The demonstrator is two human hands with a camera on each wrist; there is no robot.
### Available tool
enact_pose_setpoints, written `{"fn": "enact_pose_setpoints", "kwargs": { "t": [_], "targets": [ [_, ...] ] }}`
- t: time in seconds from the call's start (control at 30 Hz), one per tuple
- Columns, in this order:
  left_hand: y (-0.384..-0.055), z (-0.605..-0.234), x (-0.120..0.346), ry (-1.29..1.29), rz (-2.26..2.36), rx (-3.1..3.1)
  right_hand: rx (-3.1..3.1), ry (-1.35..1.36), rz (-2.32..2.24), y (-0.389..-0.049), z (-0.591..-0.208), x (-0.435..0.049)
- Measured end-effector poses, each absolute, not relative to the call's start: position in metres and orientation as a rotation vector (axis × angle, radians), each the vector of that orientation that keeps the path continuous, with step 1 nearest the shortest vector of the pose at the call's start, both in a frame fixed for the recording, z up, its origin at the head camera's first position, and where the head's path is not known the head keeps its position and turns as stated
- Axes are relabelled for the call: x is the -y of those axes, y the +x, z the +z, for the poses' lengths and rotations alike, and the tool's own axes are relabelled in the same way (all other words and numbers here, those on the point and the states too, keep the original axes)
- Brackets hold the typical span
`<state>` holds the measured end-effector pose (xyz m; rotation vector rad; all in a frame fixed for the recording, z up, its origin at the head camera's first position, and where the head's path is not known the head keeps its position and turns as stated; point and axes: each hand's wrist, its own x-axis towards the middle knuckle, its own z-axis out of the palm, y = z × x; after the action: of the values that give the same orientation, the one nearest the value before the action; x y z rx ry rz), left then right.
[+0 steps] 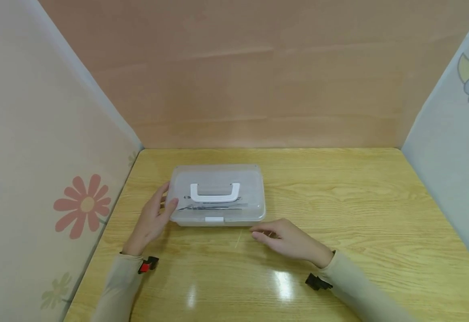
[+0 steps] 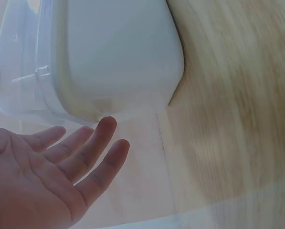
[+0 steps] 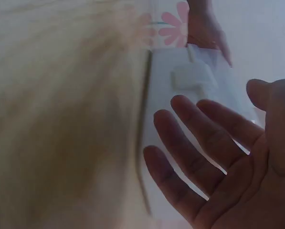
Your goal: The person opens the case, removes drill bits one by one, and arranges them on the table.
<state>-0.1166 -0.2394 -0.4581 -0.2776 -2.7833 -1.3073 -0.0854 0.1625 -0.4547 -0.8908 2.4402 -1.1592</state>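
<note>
A plastic storage box (image 1: 216, 172) with a translucent lid, white carry handle (image 1: 214, 199) and white front latch (image 1: 214, 219) stands closed on the table. Dark, slender items (image 1: 214, 207) show faintly through the lid. My left hand (image 1: 154, 221) is at the box's left side, its thumb by the front left corner of the lid. In the left wrist view, the loosely extended fingers (image 2: 87, 157) reach right up to the box's rim. By the front right corner, my right hand (image 1: 284, 239) has nothing in it, with its fingers (image 3: 190, 148) spread and slightly bent in the right wrist view.
The wood-grain table (image 1: 339, 188) extends to the right of the box and in front of it. A flower-printed wall panel (image 1: 85, 203) borders the left side, a pale panel (image 1: 460, 170) the right, and a brownish backdrop (image 1: 258, 76) the rear.
</note>
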Motion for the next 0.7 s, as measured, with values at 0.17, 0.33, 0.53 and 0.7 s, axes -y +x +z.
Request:
{"fn": "enact_pose_setpoints", "kwargs": {
  "t": [0.17, 0.33, 0.53, 0.7],
  "targets": [
    [-0.116, -0.46, 0.238, -0.259, -1.313, 2.793, -2.216, -0.73, -1.274, -0.087, -0.477, -0.138],
    [-0.115, -0.459, 0.238, -0.249, -1.315, 2.79, -1.884, -0.492, -1.509, -0.084, -0.485, -0.109],
    [-0.115, -0.459, 0.238, -0.24, -1.337, 2.784, -1.53, -0.188, -1.762, -0.087, -0.485, -0.08],
    [-0.115, -0.459, 0.238, -0.226, -1.365, 2.779, -1.396, -0.042, -1.899, -0.088, -0.489, -0.065]
  ]
}}
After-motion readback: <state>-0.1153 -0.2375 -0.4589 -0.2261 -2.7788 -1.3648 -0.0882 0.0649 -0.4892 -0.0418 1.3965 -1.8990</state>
